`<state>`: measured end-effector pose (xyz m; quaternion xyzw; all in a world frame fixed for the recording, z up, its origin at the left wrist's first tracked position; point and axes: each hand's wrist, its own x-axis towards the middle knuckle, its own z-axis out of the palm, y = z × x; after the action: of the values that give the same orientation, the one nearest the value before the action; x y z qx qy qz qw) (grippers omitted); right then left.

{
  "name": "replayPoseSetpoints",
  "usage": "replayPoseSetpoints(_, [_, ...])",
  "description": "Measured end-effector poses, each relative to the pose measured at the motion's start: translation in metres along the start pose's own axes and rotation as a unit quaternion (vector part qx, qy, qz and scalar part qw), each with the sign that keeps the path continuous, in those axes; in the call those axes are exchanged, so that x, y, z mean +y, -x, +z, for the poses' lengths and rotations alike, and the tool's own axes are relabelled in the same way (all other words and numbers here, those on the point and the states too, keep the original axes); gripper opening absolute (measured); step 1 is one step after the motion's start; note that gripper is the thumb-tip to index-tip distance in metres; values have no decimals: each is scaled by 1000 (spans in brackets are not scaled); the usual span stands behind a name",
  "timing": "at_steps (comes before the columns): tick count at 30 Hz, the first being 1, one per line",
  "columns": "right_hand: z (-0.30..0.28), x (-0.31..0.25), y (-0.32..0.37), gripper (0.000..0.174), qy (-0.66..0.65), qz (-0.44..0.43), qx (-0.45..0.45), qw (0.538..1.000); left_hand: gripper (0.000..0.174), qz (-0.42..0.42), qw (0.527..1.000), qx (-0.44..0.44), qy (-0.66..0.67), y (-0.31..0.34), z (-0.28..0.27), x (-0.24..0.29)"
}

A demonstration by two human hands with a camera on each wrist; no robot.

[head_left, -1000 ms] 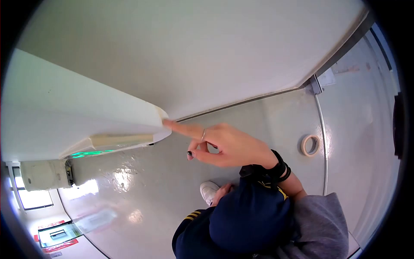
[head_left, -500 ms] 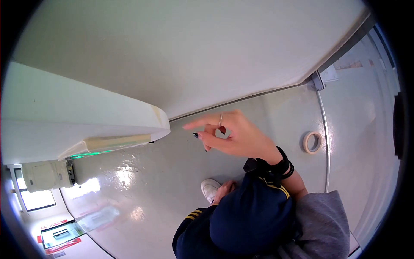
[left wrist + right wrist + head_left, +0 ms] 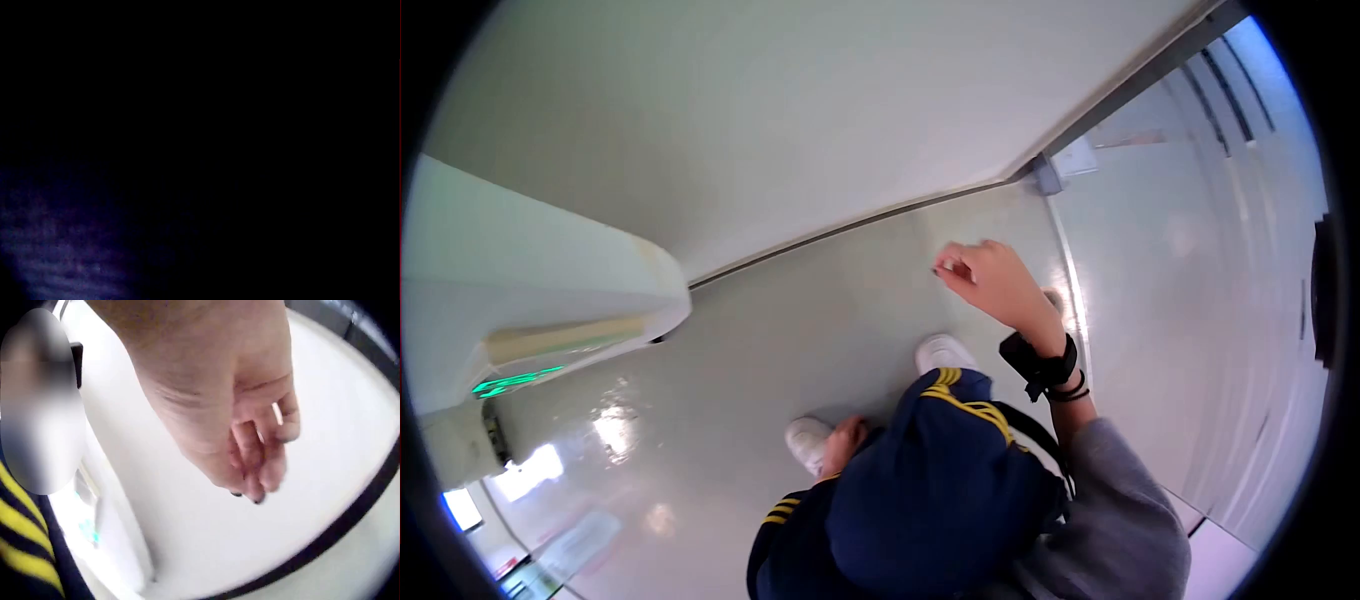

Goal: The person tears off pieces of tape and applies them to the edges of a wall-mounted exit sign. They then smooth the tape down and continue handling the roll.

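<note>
In the head view my right hand (image 3: 1000, 285) is raised over the floor, its fingers loosely curled and its thumb close to the fingertips. Nothing shows between the fingers in the right wrist view, where the hand (image 3: 250, 425) hangs in front of a white surface. Behind the right wrist, a sliver of the beige tape roll (image 3: 1055, 300) peeks out from the floor; most of it is hidden. My left hand (image 3: 842, 445) shows partly beside a white shoe (image 3: 807, 443), and cannot tell how its fingers lie. The left wrist view is almost black.
A white panel (image 3: 550, 245) with a rounded end juts in from the left, with a lit green sign (image 3: 515, 382) below its edge. A large pale wall (image 3: 780, 120) stands ahead, meeting the shiny grey floor (image 3: 820, 310). A light strip (image 3: 1072, 260) crosses the floor at right.
My right hand has left the corner of the white panel and swung right over the tape roll, its pointing finger now curled in. The head view has turned rightward, so the panel sits farther left.
</note>
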<state>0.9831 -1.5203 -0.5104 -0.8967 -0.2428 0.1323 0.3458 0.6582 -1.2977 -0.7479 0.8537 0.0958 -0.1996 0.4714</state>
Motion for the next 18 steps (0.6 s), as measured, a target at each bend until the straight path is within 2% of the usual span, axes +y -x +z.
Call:
replayPoseSetpoints(1, [-2, 30, 18, 21, 114, 42, -23, 992, 18, -4, 1000, 11, -7, -3, -4, 6])
replayPoseSetpoints(3, [8, 99, 75, 27, 305, 68, 14, 950, 18, -12, 1000, -1, 1, -3, -23, 39])
replayPoseSetpoints(5, [12, 134, 113, 26, 342, 219, -91, 909, 19, -27, 1000, -3, -1, -4, -28, 47])
replayPoseSetpoints(7, [29, 174, 146, 23, 245, 173, 7, 954, 18, 18, 999, 14, 31, -6, -31, 42])
replayPoseSetpoints(8, [36, 184, 155, 20, 219, 190, 9, 957, 18, 24, 999, 28, 31, -8, -38, 53])
replayPoseSetpoints(9, [40, 189, 159, 18, 195, 201, 13, 960, 18, -28, 999, 23, 16, -7, -51, 75])
replayPoseSetpoints(10, [48, 190, 163, 18, 249, 108, 77, 959, 18, -75, 997, 28, 4, -13, -67, 93])
replayPoseSetpoints(11, [50, 195, 156, 18, 300, 10, 147, 942, 18, -61, 996, 61, 7, -25, -86, 109])
replayPoseSetpoints(13, [46, 187, 147, 15, 262, 70, 92, 958, 18, -32, 997, 76, 11, -25, -113, 129])
replayPoseSetpoints(14, [41, 180, 143, 15, 270, 61, 89, 957, 18, -31, 996, 83, 21, -23, -121, 133])
replayPoseSetpoints(16, [48, 145, 113, 14, 135, 73, 109, 982, 17, 47, 990, 127, 43, -35, -149, 141])
replayPoseSetpoints(17, [48, 123, 94, 14, 140, 60, 101, 983, 17, 58, 988, 137, 51, -40, -158, 151])
replayPoseSetpoints(18, [48, 96, 76, 13, -76, 95, 107, 987, 18, 66, 985, 148, 58, -43, -168, 161])
